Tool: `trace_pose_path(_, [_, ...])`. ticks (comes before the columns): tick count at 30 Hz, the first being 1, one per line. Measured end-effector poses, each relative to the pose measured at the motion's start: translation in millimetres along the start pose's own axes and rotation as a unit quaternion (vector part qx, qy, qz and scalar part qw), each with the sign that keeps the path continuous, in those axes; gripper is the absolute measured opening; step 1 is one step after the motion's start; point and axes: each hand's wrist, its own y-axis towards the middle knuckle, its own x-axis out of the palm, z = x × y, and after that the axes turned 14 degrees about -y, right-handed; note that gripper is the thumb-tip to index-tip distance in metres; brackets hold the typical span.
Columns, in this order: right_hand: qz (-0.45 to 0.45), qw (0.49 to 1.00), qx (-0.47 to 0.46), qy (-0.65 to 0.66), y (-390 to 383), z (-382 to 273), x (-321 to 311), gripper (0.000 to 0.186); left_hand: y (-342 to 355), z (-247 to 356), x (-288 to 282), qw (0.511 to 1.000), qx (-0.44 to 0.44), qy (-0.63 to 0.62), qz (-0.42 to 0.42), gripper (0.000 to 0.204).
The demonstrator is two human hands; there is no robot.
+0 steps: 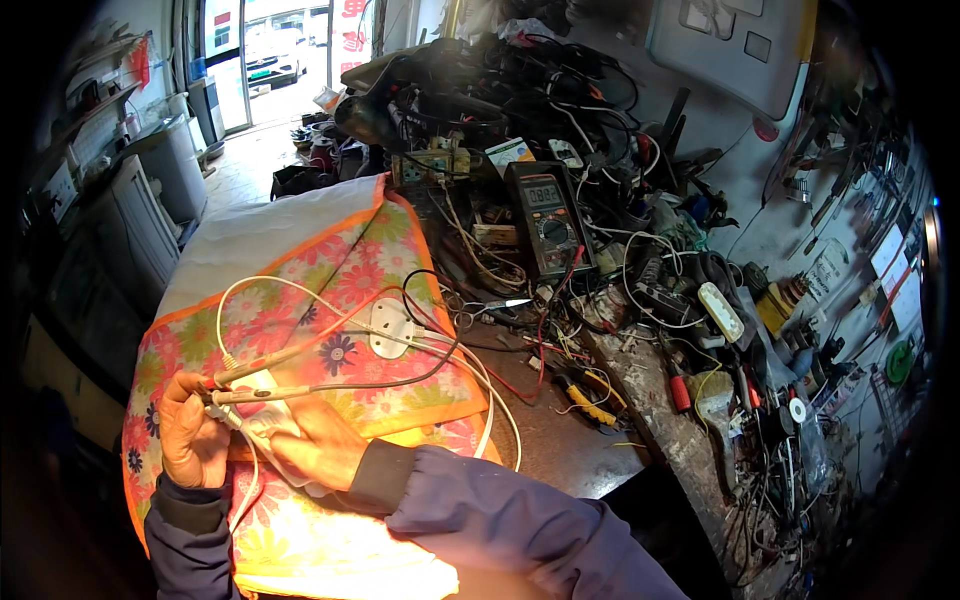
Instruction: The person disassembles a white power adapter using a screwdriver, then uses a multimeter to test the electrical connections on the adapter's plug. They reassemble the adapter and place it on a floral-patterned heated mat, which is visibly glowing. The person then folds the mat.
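My left hand is closed, fingers pinched at the tip ends of two multimeter test probes. From their other ends run a red lead and a black lead. My right hand reaches in from the right, fingers closed against a pale connector beside the probes; its exact grip is partly hidden. A white cord arcs away from the connector area. Beneath both hands lies a quilted floral blanket with orange edging and a round white socket piece. The multimeter stands tilted beyond it, its screen lit.
Scissors and yellow-handled pliers lie on the brown bench. A white power strip and tangled wires crowd the right side. A heap of black cables rises at the back. Strong lamplight falls on the near blanket.
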Motion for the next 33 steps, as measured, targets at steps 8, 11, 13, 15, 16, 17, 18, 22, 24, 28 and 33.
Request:
trace_pose_path(8, [0.017, 0.999, -0.042, 0.013, 1.0, -5.1, 5.0, 0.043, -0.7, 3.0, -0.1, 1.000, -0.004, -0.019, 0.017, 0.023])
trace_pose_path(11, [0.027, 0.998, -0.045, 0.019, 3.9, 14.4, 6.7, 0.042, 0.3, 2.0, -2.0, 1.000, -0.006, -0.020, 0.012, 0.023])
trace_pose_path(13, [0.033, 0.998, -0.052, 0.016, 4.3, 12.8, 7.1, 0.040, -0.1, 1.9, -3.1, 1.000, -0.008, -0.019, 0.014, 0.023])
trace_pose_path(15, [0.029, 0.999, -0.027, -0.001, 1.2, -1.1, 4.4, 0.038, -1.5, 2.5, -3.5, 1.000, -0.011, -0.017, 0.023, 0.023])
trace_pose_path(16, [0.025, 1.000, -0.007, -0.013, -0.6, -10.5, 2.7, 0.037, -1.7, 3.2, -3.2, 1.000, -0.012, -0.015, 0.021, 0.023])
trace_pose_path(17, [0.023, 1.000, -0.005, -0.012, -1.0, -14.6, 1.8, 0.036, -1.7, 3.7, -2.8, 1.000, -0.012, -0.012, 0.020, 0.023])
trace_pose_path(18, [0.021, 1.000, -0.002, -0.011, -1.2, -17.7, 1.0, 0.036, -1.8, 4.1, -2.5, 1.000, -0.012, -0.010, 0.019, 0.024])
trace_pose_path(22, [-0.006, 0.989, 0.030, 0.145, -7.4, -18.1, 8.7, 0.040, -4.5, 1.0, -3.8, 1.000, -0.021, -0.013, 0.016, 0.024])
trace_pose_path(24, [-0.037, 0.991, 0.022, 0.126, -9.7, -14.8, 4.5, 0.043, -6.1, -2.7, -1.0, 0.999, -0.013, -0.032, 0.013, 0.024])
trace_pose_path(28, [-0.037, 0.994, -0.001, 0.100, -7.6, -8.8, 3.0, 0.048, -8.6, 5.1, 2.4, 0.999, -0.031, -0.039, 0.011, 0.024])
trace_pose_path(33, [-0.069, 0.991, 0.072, 0.091, -11.2, -23.2, -0.6, 0.051, -6.0, 3.7, -3.9, 1.000, -0.010, 0.000, -0.010, 0.020])
